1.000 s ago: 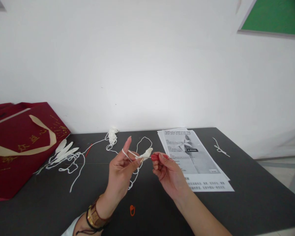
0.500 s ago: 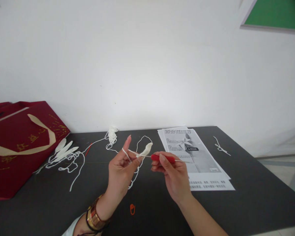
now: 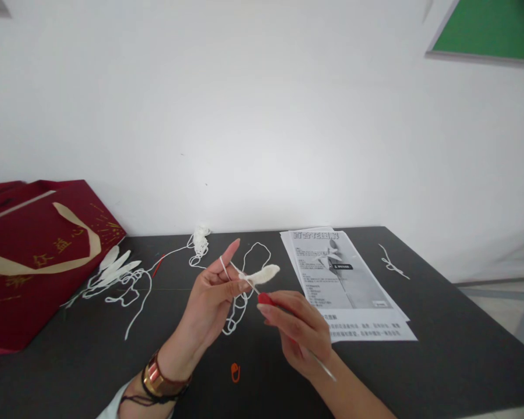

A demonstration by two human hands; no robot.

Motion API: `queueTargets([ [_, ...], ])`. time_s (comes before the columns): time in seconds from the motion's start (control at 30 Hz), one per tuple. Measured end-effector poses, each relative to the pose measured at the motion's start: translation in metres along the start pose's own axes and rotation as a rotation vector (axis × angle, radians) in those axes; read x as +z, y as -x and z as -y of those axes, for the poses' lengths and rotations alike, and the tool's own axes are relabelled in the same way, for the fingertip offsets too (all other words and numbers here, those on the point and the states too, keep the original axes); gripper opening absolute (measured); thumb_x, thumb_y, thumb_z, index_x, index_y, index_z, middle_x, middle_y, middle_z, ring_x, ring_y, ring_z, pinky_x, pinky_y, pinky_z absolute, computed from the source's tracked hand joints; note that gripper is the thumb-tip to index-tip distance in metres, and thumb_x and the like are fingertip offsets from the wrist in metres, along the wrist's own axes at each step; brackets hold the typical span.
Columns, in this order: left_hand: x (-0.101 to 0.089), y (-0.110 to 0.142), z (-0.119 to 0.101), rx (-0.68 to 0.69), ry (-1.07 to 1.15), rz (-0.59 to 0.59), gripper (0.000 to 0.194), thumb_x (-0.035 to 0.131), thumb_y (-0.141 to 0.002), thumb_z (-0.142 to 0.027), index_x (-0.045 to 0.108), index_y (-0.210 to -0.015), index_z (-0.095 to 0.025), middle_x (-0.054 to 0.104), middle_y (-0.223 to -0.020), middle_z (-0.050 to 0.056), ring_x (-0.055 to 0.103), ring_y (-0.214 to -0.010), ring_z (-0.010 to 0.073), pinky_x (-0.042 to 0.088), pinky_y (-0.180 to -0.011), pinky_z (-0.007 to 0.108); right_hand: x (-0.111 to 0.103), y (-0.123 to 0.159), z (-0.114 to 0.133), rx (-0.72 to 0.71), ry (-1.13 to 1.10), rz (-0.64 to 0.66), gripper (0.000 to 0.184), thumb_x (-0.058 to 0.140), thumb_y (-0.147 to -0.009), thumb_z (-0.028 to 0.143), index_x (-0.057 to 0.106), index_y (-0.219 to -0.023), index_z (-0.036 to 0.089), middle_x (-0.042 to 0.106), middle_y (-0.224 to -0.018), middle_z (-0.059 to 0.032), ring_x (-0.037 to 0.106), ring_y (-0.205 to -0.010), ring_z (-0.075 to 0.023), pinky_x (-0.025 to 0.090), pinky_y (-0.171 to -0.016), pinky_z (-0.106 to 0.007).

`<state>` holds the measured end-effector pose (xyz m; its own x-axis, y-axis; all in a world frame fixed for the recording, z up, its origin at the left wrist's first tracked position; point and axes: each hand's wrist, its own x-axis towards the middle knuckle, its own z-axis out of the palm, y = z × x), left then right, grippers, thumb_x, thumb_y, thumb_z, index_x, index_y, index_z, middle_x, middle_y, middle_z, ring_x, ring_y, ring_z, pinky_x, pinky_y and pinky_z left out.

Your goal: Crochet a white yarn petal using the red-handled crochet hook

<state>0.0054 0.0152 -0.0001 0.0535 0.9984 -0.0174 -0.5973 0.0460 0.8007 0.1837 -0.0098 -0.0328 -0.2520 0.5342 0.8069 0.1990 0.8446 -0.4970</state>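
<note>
My left hand (image 3: pixel 216 291) pinches one end of a small white crocheted piece (image 3: pixel 265 274) between thumb and fingers. White yarn (image 3: pixel 222 265) loops round its raised index finger and runs down to the work. Closed round the red grip of a crochet hook (image 3: pixel 265 299), my right hand (image 3: pixel 300 329) sits just right of the piece. The hook's metal shaft reaches up-left to the stitches near my left thumb, and its back end sticks out below my right hand. Whether the tip is inside a stitch is too small to tell.
Left lie several white crocheted petals (image 3: pixel 116 267) with tangled tails, beside a dark red bag (image 3: pixel 48 262). A yarn bundle (image 3: pixel 199 238) rests by the wall. Printed sheets (image 3: pixel 362 285), a short knotted string (image 3: pixel 392 265), a thin red stick (image 3: pixel 158 265) and an orange stitch marker (image 3: pixel 235 372) lie on the black table (image 3: pixel 454 349).
My right hand has lowered and turned, so the hook now slants up-left instead of lying nearly level. The crocheted piece has tipped toward the right in my left hand.
</note>
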Motion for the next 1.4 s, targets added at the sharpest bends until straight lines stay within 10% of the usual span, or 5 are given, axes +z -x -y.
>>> queueTargets([
  [0.47,-0.001,0.003,-0.017,0.006,-0.098,0.034,0.065,0.083,-0.059,-0.006,0.069,-0.119,-0.025,0.063,-0.060,-0.004,0.059,-0.061,0.0106,0.048,-0.065,0.023,0.010,-0.007,0.000,0.600,-0.784,-0.279,0.012,0.069,-0.085,0.024,0.077,-0.093,0.025,0.073,-0.089,-0.0062,0.070,-0.078,-0.0188,0.062,-0.059,-0.028],
  [1.4,0.001,0.009,-0.035,-0.155,-0.171,0.093,0.059,0.083,-0.055,-0.007,0.074,-0.111,-0.023,0.060,-0.061,-0.002,0.050,-0.053,0.0086,0.039,-0.052,0.022,-0.017,-0.020,0.004,0.559,-0.694,-0.201,0.008,0.072,-0.083,0.027,0.078,-0.085,0.024,0.073,-0.082,-0.0075,0.071,-0.064,-0.0184,0.060,-0.057,-0.030],
])
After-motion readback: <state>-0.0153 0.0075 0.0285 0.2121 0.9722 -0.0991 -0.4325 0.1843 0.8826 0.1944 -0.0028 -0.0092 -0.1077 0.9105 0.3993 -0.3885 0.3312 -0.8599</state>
